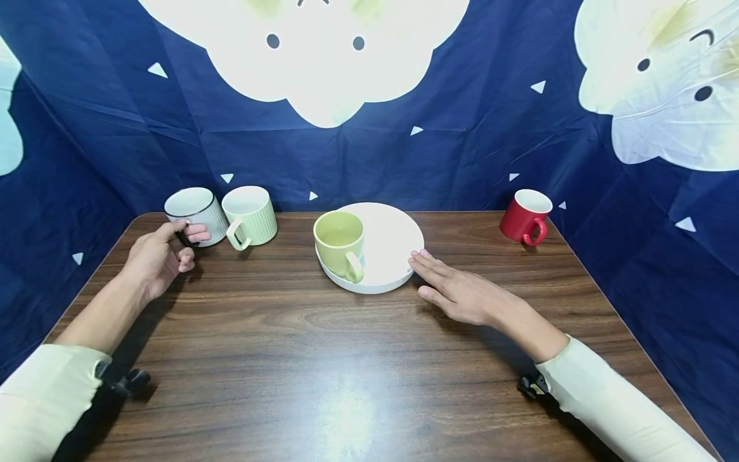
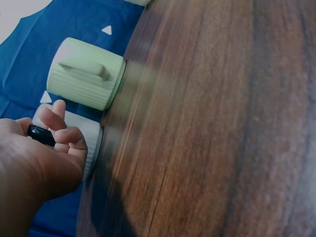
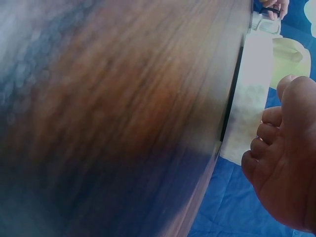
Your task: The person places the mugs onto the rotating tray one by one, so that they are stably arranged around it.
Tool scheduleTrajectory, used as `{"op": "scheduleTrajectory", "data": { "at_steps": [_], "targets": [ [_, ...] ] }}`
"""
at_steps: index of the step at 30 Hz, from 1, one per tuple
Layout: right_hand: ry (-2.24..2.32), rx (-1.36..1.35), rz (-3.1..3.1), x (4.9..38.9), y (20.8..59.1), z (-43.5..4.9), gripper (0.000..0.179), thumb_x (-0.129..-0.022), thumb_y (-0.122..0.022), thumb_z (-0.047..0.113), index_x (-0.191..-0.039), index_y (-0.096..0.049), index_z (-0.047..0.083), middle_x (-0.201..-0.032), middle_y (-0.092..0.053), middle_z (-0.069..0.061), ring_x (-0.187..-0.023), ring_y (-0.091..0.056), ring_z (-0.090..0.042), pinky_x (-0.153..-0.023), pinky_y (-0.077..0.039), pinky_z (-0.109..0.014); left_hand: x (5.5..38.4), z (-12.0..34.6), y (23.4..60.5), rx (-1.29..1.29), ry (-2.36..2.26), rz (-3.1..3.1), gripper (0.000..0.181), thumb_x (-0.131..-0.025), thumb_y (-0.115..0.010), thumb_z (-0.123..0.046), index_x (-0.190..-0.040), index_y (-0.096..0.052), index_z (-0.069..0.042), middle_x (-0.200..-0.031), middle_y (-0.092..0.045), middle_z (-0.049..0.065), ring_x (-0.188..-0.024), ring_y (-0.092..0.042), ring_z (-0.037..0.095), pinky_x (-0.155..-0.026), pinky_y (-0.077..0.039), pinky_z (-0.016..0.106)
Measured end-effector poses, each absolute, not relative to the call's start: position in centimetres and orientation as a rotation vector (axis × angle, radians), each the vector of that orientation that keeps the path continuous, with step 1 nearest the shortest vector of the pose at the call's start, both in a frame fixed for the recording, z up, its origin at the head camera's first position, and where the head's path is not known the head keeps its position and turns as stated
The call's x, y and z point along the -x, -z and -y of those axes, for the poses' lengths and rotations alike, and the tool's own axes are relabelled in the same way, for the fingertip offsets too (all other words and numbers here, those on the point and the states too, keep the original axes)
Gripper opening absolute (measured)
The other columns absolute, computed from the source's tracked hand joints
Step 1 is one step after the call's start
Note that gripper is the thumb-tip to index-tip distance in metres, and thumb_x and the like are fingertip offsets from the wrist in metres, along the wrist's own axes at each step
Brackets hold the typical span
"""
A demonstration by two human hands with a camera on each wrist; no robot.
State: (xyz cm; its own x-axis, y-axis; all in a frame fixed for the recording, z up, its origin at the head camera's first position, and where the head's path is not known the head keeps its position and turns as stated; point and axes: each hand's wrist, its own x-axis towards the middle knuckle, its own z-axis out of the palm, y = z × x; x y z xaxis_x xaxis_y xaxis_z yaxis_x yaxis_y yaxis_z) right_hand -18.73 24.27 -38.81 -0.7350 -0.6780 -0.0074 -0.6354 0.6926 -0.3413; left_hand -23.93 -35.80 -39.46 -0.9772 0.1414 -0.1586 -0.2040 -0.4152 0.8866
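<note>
Fingers of the right hand [image 1: 462,296] lie flat, tips touching the plate's [image 1: 392,269] right rim. Farther left of the plate, the left hand [image 1: 158,256] pinches the dark handle of the grey mug [image 1: 196,213], handle facing the person.

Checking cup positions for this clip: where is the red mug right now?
In the head view the red mug stands alone at the table's far right corner, right of the white plate and beyond the right hand.

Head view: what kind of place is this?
Likely a staged tabletop recording booth, not a real kitchen: a dark wood-grain table walled on three sides by a navy flower-print cloth backdrop, with only mugs and a round white plate laid out.
</note>
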Motion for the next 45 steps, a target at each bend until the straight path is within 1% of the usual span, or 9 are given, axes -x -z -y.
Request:
{"op": "scheduleTrajectory", "data": {
  "at_steps": [6, 8, 14, 21, 24, 27, 31, 38, 45],
  "targets": [
    [0.483, 1.069, -2.768, 18.7, 38.7, -24.3, 0.068, -0.122, -0.050, 0.041, -0.180, -0.029, 0.013, -0.190, -0.021, -0.008, -0.177, -0.021, -0.028, -0.141, -0.031, -0.058, 24.2, 35.9, 39.1, 0.069, -2.419, -1.618, 0.052, -0.124, -0.043, -0.031, -0.106, -0.086, -0.008, -0.100, -0.089, 0.003, -0.054, -0.054, 0.013, -0.055, -0.020, 0.032],
    [0.482, 1.068, -2.769, 18.7, 38.8, -24.3, 0.068, -0.122, -0.050, 0.042, -0.180, -0.028, 0.013, -0.190, -0.021, -0.009, -0.177, -0.021, -0.029, -0.141, -0.031, -0.059, 24.3, 36.0, 39.1, 0.057, -2.399, -1.627, 0.054, -0.125, -0.042, -0.032, -0.107, -0.086, -0.008, -0.099, -0.089, 0.004, -0.054, -0.055, 0.013, -0.056, -0.018, 0.033],
    [0.490, 1.062, -2.760, 18.7, 38.8, -24.2, 0.069, -0.121, -0.051, 0.043, -0.180, -0.028, 0.014, -0.190, -0.021, -0.008, -0.177, -0.021, -0.027, -0.141, -0.031, -0.058, 24.4, 36.0, 38.9, 0.054, -2.415, -1.606, 0.050, -0.124, -0.044, -0.027, -0.107, -0.086, -0.007, -0.099, -0.088, 0.006, -0.054, -0.053, 0.015, -0.055, -0.018, 0.031],
    [0.459, 1.080, -2.775, 18.7, 38.9, -24.3, 0.069, -0.121, -0.050, 0.044, -0.180, -0.028, 0.014, -0.190, -0.022, -0.009, -0.177, -0.021, -0.028, -0.140, -0.032, -0.059, 24.2, 35.5, 39.1, 0.059, -2.551, -1.464, 0.039, -0.124, -0.045, -0.018, -0.109, -0.078, -0.005, -0.100, -0.088, 0.009, -0.060, -0.029, 0.019, -0.054, -0.015, 0.030],
    [0.446, 1.086, -2.782, 18.7, 38.9, -24.3, 0.070, -0.121, -0.051, 0.043, -0.180, -0.028, 0.013, -0.190, -0.021, -0.009, -0.177, -0.022, -0.029, -0.140, -0.033, -0.060, 24.1, 35.3, 39.2, 0.036, -2.573, -1.409, 0.041, -0.124, -0.043, -0.017, -0.109, -0.078, -0.003, -0.100, -0.088, 0.011, -0.063, -0.025, 0.018, -0.056, -0.013, 0.030],
    [0.440, 1.080, -2.782, 18.9, 38.9, -24.4, 0.070, -0.121, -0.050, 0.043, -0.180, -0.027, 0.012, -0.190, -0.020, -0.009, -0.178, -0.021, -0.030, -0.140, -0.032, -0.060, 24.0, 35.3, 39.2, 0.016, -2.567, -1.382, 0.049, -0.125, -0.041, -0.019, -0.108, -0.083, 0.000, -0.098, -0.088, 0.011, -0.064, -0.024, 0.018, -0.058, -0.011, 0.030],
    [0.440, 1.064, -2.787, 19.3, 38.9, -24.6, 0.070, -0.122, -0.049, 0.044, -0.181, -0.026, 0.013, -0.191, -0.019, -0.008, -0.178, -0.020, -0.030, -0.140, -0.031, -0.060, 23.6, 35.3, 39.3, -0.004, -2.575, -1.364, 0.051, -0.125, -0.039, -0.019, -0.108, -0.083, 0.001, -0.096, -0.087, 0.012, -0.062, -0.026, 0.018, -0.059, -0.010, 0.031],
    [0.428, 1.025, -2.803, 19.8, 39.0, -24.9, 0.070, -0.122, -0.048, 0.045, -0.181, -0.025, 0.015, -0.191, -0.019, -0.008, -0.177, -0.021, -0.032, -0.140, -0.032, -0.062, 23.0, 35.3, 39.6, -0.001, -2.622, -1.331, 0.050, -0.125, -0.038, -0.018, -0.105, -0.081, 0.001, -0.089, -0.084, 0.012, -0.060, -0.033, 0.017, -0.057, -0.012, 0.031],
    [0.447, 1.031, -2.792, 19.5, 38.8, -24.7, 0.070, -0.121, -0.051, 0.045, -0.181, -0.027, 0.016, -0.190, -0.021, -0.007, -0.177, -0.021, -0.029, -0.140, -0.033, -0.060, 22.4, 35.2, 39.2, -0.016, -2.675, -1.306, 0.048, -0.125, -0.039, -0.016, -0.102, -0.077, 0.002, -0.084, -0.079, 0.013, -0.060, -0.028, 0.018, -0.056, -0.011, 0.031]
  ]
}}
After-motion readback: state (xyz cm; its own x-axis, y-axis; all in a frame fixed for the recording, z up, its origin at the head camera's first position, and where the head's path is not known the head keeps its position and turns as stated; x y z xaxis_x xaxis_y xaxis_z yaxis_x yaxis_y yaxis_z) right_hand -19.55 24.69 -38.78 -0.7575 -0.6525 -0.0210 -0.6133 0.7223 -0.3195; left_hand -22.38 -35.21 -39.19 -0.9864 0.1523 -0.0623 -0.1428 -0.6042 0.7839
